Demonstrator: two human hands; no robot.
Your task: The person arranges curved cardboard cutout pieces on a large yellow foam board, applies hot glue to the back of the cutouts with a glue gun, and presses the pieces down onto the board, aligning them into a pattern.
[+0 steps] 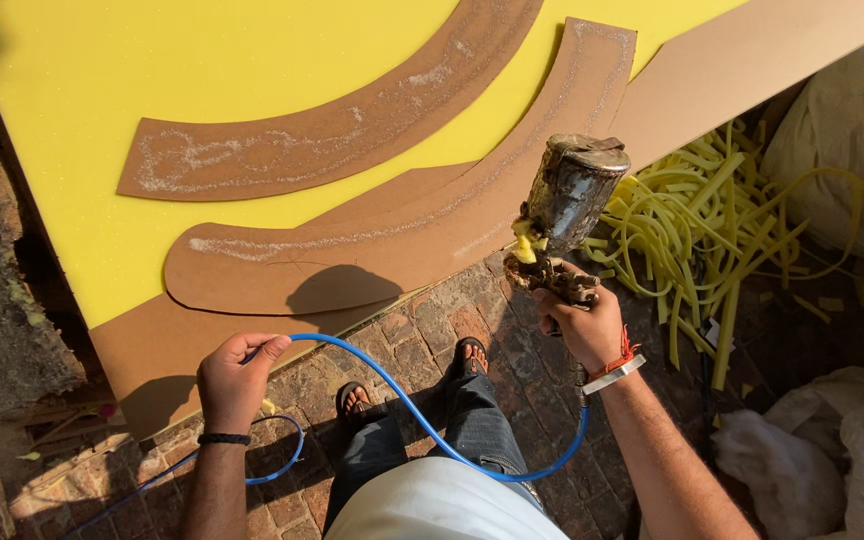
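Over a sunlit brick floor (452, 320) where curved brown boards (402, 235) lie flat on yellow foam (82, 90), your right hand (584, 325) clenches the spray gun (562, 215) upright above the boards' edge, while your left hand (235, 378) grasps the blue hose (392, 385), holding its slack aside.

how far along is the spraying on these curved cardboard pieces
Looks done: both curved cardboard pieces, the upper and the lower, already carry whitish sprayed streaks along their length. In hand: the right hand grips the spray gun near the lower piece's right end, while the left hand holds the blue hose. Left: the yellow foam sheet shows no clear coating.
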